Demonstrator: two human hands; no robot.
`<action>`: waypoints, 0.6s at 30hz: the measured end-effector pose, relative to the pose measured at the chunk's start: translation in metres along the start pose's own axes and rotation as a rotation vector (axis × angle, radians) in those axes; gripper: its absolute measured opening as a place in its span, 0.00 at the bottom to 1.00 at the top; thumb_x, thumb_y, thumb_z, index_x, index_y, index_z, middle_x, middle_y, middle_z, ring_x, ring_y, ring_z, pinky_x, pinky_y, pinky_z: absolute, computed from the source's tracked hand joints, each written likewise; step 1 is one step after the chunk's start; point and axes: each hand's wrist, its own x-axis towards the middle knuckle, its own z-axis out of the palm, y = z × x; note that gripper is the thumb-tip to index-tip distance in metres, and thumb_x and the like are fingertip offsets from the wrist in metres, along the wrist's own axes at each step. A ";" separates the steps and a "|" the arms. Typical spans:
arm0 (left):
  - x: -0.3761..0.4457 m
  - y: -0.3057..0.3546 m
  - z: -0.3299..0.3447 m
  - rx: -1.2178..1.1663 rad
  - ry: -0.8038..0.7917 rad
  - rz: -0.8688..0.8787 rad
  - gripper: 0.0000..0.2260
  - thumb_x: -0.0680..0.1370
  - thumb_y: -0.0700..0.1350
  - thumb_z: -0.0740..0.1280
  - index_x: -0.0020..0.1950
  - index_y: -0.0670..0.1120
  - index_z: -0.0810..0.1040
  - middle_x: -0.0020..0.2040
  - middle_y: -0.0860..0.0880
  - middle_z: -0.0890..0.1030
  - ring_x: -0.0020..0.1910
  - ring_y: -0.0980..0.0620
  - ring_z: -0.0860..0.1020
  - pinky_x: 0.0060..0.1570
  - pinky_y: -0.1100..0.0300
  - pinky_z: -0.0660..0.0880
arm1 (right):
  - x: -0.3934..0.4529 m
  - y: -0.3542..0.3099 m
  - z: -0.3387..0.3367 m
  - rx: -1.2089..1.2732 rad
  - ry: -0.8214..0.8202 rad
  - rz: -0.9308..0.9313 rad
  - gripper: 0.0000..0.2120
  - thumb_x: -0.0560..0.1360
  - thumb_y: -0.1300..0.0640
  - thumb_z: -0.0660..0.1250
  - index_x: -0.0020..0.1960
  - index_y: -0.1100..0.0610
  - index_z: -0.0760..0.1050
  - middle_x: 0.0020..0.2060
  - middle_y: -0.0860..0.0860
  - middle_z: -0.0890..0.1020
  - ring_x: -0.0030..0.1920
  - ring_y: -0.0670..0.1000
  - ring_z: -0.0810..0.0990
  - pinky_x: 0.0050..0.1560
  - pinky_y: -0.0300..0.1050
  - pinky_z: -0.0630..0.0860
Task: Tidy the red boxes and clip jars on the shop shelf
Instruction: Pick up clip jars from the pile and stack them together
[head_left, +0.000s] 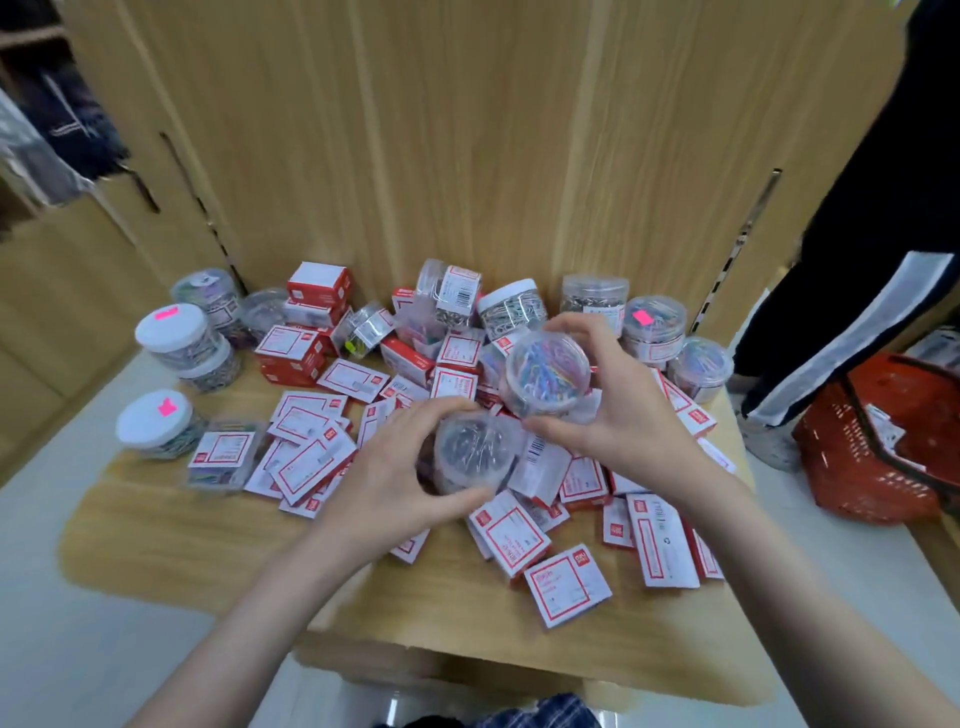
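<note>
The left hand (387, 478) is gripping a clear jar of silver clips (475, 457), fingers curled round its wall, while the right hand (605, 410) is gripping a clear jar of coloured clips (545, 373) the same way; both jars are being held just above the heap of red boxes (511, 535) on the wooden shelf (171, 525). To do this step well, each jar should be carried upright, clear of the boxes, and set down beside the standing jars: three white-lidded jars at the left (171, 332) and roughly five at the back right (654, 325). The boxes are lying scattered, well over twenty; an exact count cannot be told.
</note>
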 end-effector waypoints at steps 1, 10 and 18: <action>0.000 0.001 -0.005 -0.089 0.041 -0.044 0.24 0.62 0.60 0.70 0.56 0.66 0.68 0.56 0.67 0.73 0.54 0.65 0.73 0.48 0.75 0.68 | 0.001 -0.002 0.002 0.005 0.004 -0.001 0.32 0.62 0.59 0.77 0.59 0.49 0.63 0.53 0.43 0.76 0.52 0.38 0.75 0.50 0.28 0.69; -0.010 -0.069 -0.083 -0.250 0.395 -0.279 0.25 0.65 0.53 0.76 0.59 0.58 0.71 0.58 0.56 0.78 0.50 0.67 0.76 0.48 0.68 0.74 | 0.043 -0.045 0.047 0.031 -0.002 -0.042 0.31 0.62 0.57 0.79 0.58 0.48 0.65 0.53 0.38 0.73 0.54 0.40 0.75 0.57 0.38 0.70; -0.001 -0.111 -0.138 -0.160 0.426 -0.296 0.27 0.68 0.52 0.74 0.65 0.55 0.71 0.57 0.55 0.79 0.55 0.56 0.77 0.58 0.54 0.74 | 0.101 -0.077 0.118 0.038 0.027 0.026 0.29 0.61 0.53 0.79 0.56 0.49 0.68 0.49 0.39 0.77 0.49 0.37 0.76 0.52 0.35 0.73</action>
